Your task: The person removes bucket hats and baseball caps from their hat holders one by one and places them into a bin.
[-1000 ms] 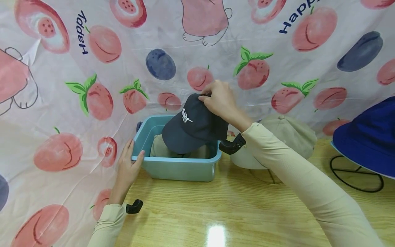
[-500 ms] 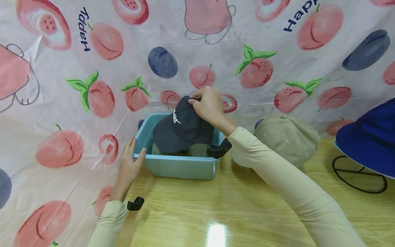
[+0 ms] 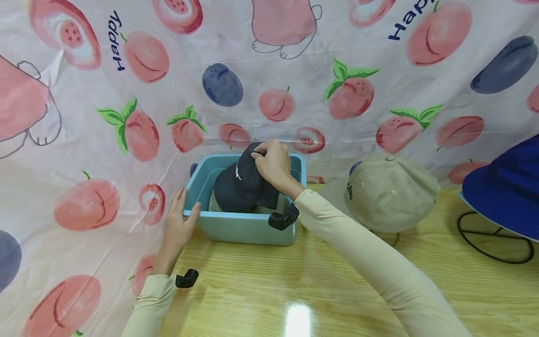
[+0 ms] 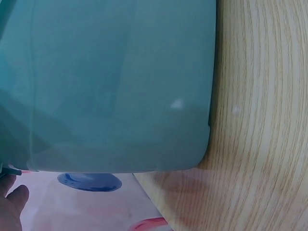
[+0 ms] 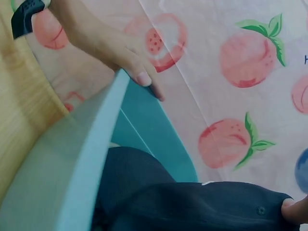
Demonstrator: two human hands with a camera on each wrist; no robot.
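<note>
A dark navy baseball cap [image 3: 238, 181] with white lettering sits low inside the light-blue plastic bin [image 3: 248, 228], its crown rising above the rim. My right hand [image 3: 274, 164] pinches the top of its crown. Only the tip of that hand shows in the right wrist view, at the cap's fabric. Beneath the navy cap, a beige cap [image 3: 214, 204] shows in part. At the bin's left front corner, my left hand [image 3: 178, 227] holds the rim, thumb over the edge and fingers along the outer side. The left wrist view is mostly filled by the bin's wall [image 4: 120, 86].
Right of the bin, a beige baseball cap [image 3: 387, 194] rests on a wire stand. Farther right, a blue bucket hat [image 3: 505, 187] sits on a black wire stand [image 3: 497, 243]. A fruit-print cloth [image 3: 236, 42] hangs behind the wooden table [image 3: 236, 285].
My right hand has moved left and down, lowering the navy cap deeper into the bin. My left hand stays on the bin's corner. More of the beige cap at right now shows.
</note>
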